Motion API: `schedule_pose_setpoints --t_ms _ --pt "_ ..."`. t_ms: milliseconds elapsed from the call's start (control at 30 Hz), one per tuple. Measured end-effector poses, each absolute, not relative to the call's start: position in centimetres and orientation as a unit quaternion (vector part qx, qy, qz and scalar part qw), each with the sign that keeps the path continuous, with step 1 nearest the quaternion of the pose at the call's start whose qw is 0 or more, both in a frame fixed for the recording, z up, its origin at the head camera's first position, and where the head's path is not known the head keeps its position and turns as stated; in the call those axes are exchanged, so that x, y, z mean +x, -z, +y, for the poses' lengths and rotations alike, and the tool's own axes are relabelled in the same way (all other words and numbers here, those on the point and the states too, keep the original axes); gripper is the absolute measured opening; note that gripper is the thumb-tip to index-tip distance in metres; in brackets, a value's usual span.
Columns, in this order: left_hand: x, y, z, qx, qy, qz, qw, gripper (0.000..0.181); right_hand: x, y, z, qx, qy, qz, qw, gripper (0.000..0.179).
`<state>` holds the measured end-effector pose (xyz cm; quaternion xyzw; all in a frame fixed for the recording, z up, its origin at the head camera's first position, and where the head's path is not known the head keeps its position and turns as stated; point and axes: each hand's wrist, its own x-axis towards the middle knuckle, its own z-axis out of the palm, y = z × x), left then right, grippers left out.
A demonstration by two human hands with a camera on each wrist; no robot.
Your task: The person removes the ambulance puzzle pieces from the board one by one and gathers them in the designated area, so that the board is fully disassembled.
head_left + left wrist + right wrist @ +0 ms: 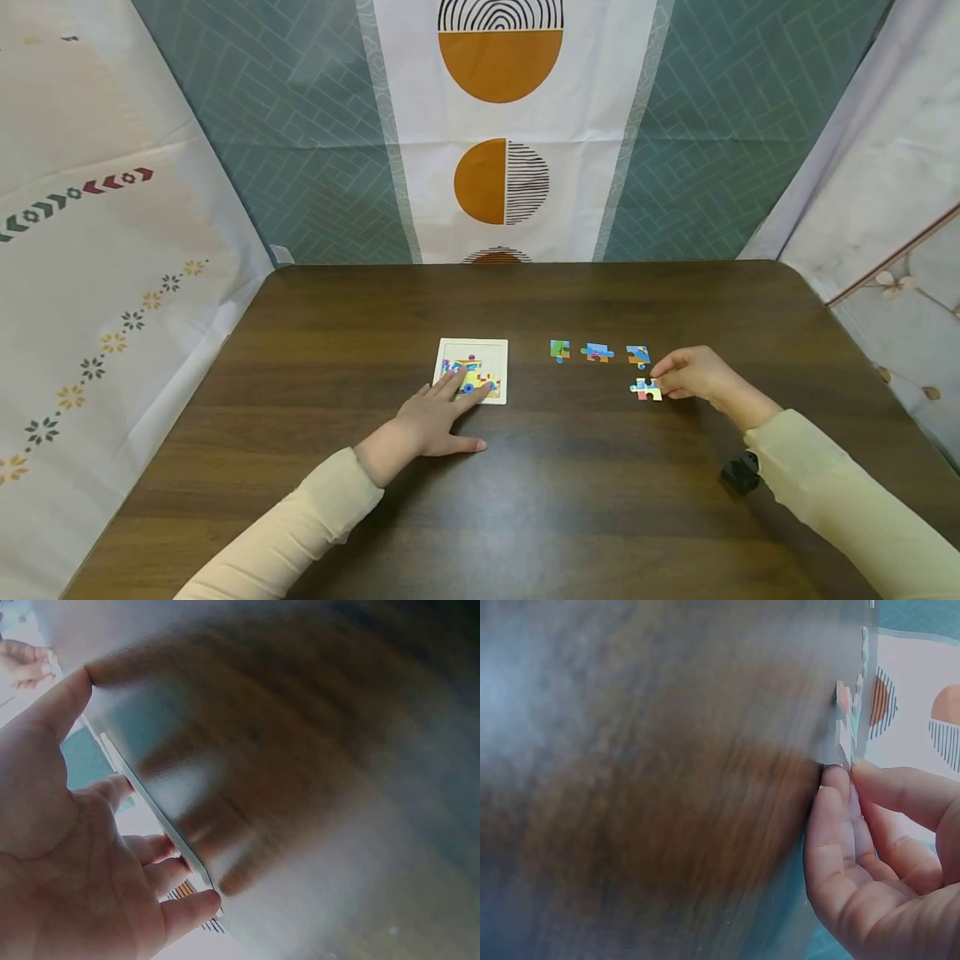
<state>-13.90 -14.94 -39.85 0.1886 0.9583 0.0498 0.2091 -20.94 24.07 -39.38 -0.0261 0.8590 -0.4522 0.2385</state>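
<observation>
My left hand lies with spread fingers on the near left part of a cream puzzle board. Assembled puzzle pieces in yellow, blue and red sit inside the board, partly covered by the fingers. In the left wrist view, fingertips touch the board's edge, while the thumb is on the table. On the right, my right hand pinches a yellow, blue and pink puzzle piece by its right end. The right wrist view shows this piece edge-on at the thumb and fingertips.
A green piece, a blue and pink piece and a blue and orange piece lie in a row between board and right hand. A small black object is beside the right sleeve. Curtains hang behind the brown table.
</observation>
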Motion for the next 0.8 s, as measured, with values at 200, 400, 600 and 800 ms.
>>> schedule_pose_setpoints --t_ms 200,400,600,800 --pt "-13.9 39.8 -15.0 0.189 -0.057 0.958 0.209 0.079 -21.1 39.5 24.0 -0.032 0.445 0.865 0.23 0.024" --pt "-13.9 39.9 -15.0 0.192 -0.054 0.958 0.205 0.08 -21.3 39.3 24.1 -0.036 0.44 0.869 0.225 0.024" --pt "-13.9 40.0 -15.0 0.194 -0.049 0.958 0.204 0.08 -21.5 38.6 23.6 -0.054 0.425 0.877 0.218 0.026" --pt "-13.8 40.3 -15.0 0.195 -0.051 0.957 0.211 0.081 -21.4 37.5 22.0 -0.076 0.421 0.879 0.21 0.024"
